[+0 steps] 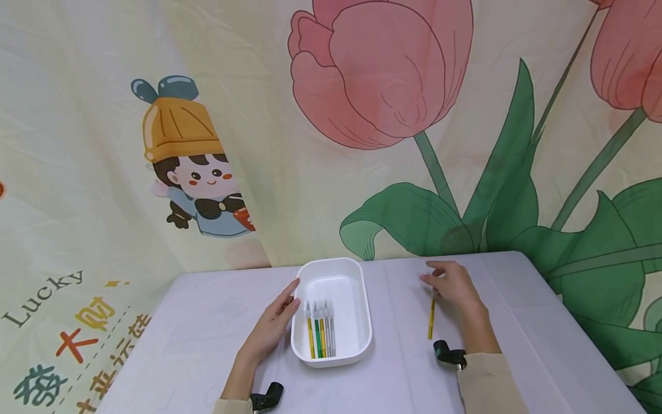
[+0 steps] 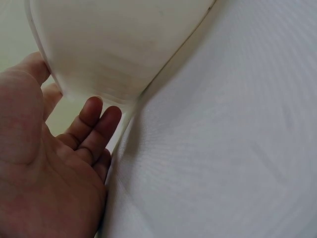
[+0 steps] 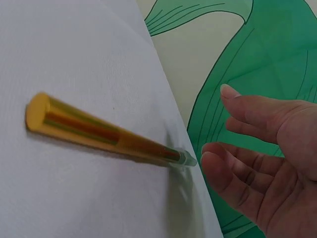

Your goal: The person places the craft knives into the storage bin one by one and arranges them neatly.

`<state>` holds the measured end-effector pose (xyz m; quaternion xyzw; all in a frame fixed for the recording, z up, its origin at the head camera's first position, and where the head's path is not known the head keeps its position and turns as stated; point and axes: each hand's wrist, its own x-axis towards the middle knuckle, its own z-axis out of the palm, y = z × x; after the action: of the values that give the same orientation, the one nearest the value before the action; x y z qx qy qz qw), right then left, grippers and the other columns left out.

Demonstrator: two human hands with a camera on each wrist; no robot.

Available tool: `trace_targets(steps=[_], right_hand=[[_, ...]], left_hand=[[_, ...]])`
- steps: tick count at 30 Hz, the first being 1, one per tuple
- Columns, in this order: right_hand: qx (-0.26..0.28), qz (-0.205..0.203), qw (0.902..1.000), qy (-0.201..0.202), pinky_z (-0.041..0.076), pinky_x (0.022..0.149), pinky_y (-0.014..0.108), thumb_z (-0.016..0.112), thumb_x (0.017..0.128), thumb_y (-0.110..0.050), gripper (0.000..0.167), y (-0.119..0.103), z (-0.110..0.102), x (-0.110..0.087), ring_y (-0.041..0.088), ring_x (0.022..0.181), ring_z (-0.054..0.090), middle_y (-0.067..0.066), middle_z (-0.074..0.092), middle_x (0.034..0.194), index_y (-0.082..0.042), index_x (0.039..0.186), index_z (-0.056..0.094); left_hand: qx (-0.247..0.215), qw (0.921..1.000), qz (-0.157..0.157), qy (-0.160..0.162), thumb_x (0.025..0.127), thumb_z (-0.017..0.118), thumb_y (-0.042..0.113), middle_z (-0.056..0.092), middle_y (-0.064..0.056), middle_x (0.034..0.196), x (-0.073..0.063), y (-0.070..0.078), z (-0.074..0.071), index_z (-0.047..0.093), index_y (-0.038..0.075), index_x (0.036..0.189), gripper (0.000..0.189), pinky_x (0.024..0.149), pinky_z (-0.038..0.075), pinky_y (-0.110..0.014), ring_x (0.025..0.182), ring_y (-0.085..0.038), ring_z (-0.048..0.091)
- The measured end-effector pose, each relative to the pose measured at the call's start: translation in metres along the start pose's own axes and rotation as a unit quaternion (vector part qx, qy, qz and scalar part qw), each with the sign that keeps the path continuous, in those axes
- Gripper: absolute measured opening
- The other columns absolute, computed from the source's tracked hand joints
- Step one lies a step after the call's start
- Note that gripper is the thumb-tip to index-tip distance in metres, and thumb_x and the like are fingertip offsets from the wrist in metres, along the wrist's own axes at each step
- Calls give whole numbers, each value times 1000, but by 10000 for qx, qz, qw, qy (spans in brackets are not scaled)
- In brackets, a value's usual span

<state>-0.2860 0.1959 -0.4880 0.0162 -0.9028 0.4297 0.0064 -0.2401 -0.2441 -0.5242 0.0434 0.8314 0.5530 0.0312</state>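
Observation:
A white tray [image 1: 341, 276] stands on the table, holding several slim pen-like sticks [image 1: 324, 336] in yellow, green and silver with clear, pointed ends. My left hand [image 1: 271, 328] grips the tray's left rim, its thumb at the edge and other fingertips by the outer wall [image 2: 124, 49]. Right of the tray, a golden-yellow pen-like stick [image 3: 99, 124] lies by itself on the cloth, its clear end pointing away. Over that far end is my right hand [image 1: 455, 284]; in the right wrist view its thumb and bent fingers stand apart, with nothing between them.
A white cloth [image 1: 217, 322] covers the table. Close behind the back edge hangs a printed backdrop [image 1: 289, 201] with tulips, leaves and a cartoon figure. Dark wrist cameras [image 1: 450, 353] sit on both forearms.

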Motion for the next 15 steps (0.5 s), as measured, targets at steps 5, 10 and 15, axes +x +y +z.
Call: trace_targets(steps=[5, 10, 15], right_hand=[[-56, 120, 9999, -77, 52, 61, 29, 74, 98, -19, 52, 3, -3, 0, 17, 60, 65, 18, 67, 106, 2, 143, 60], [-40, 238, 9997, -96, 53, 60, 29, 74, 98, -19, 52, 5, -4, -1, 18, 61, 65, 17, 68, 103, 2, 143, 59], [-35, 363, 9993, -101, 54, 60, 29, 75, 98, -19, 53, 9, -3, -2, 18, 63, 65, 16, 68, 100, 2, 144, 59]], left_hand=[[-44, 10000, -6, -28, 108, 56, 41, 55, -9, 118, 0, -1, 0, 40, 43, 159, 54, 107, 35, -41, 117, -23, 49], [-42, 10000, 2, -26, 107, 57, 44, 56, -9, 119, -1, -1, 0, 40, 45, 158, 54, 108, 36, -42, 117, -23, 49], [-89, 9999, 49, -1, 105, 57, 49, 55, -7, 122, 0, -4, 0, 41, 47, 156, 54, 116, 33, -45, 121, -23, 47]])
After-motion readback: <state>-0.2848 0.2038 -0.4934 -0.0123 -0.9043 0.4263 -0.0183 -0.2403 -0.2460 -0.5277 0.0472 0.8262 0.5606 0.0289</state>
